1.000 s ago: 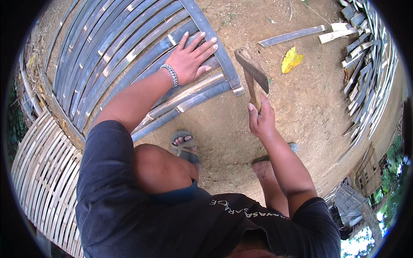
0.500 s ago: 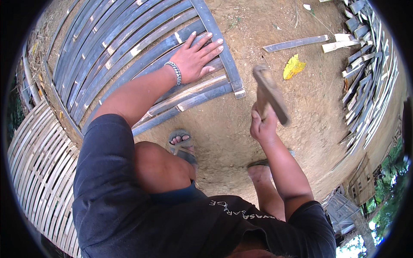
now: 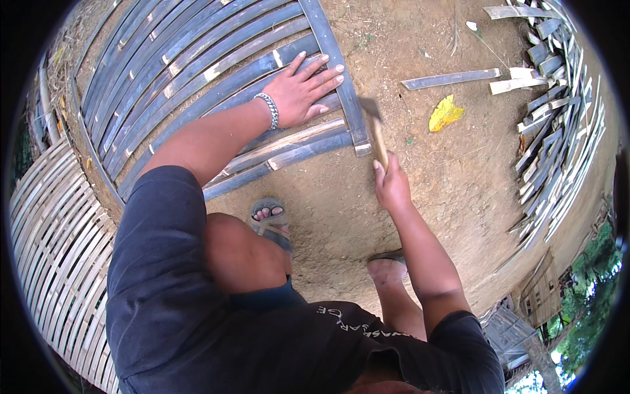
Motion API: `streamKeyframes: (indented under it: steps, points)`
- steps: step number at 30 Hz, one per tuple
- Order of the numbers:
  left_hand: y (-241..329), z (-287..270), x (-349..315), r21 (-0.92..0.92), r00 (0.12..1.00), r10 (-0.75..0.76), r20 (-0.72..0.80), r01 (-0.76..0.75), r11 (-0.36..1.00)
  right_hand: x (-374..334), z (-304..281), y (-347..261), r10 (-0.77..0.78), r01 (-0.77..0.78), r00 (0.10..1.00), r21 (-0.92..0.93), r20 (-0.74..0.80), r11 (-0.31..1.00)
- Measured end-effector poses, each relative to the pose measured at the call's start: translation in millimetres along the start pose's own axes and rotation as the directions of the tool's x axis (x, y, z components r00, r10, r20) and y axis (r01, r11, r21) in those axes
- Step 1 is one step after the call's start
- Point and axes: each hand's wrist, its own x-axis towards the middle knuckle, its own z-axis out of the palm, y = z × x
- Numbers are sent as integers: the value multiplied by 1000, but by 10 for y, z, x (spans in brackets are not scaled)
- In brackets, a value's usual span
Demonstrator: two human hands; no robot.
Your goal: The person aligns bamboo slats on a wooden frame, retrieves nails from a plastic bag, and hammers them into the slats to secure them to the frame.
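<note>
Flat on a panel of split bamboo slats (image 3: 216,69) lies my left hand (image 3: 298,98), fingers spread, fingertips on the cross strip (image 3: 335,72) along the panel's right edge. Fingers closed round a wooden handle, my right hand (image 3: 394,187) holds a hatchet-like tool (image 3: 378,134) just right of that strip. The tool's dark head is blurred and points away from me, beside the strip; I cannot tell whether it touches it.
A loose bamboo strip (image 3: 451,79) and a yellow leaf (image 3: 445,113) lie on the dirt to the right. Beyond them is a long pile of split bamboo (image 3: 551,125). Another slatted bamboo panel (image 3: 62,262) lies at the left. My sandalled feet are near the first panel.
My right hand has brought the tool left and its head round toward the cross strip. My left hand stays flat on the panel.
</note>
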Motion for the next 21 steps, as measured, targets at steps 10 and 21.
streamKeyframes:
  steps: [10, 21]
  points:
    - [9, 23, -11, -2, 1000, 5, -2, -5, 1000, 37, 118, 162, -206, 207, 974, 5, -94, 978]
    - [14, 12, -11, -7, 1000, -3, 21, 3, 1000, 129, -22, 8, -97, 99, 995, -69, 19, 993]
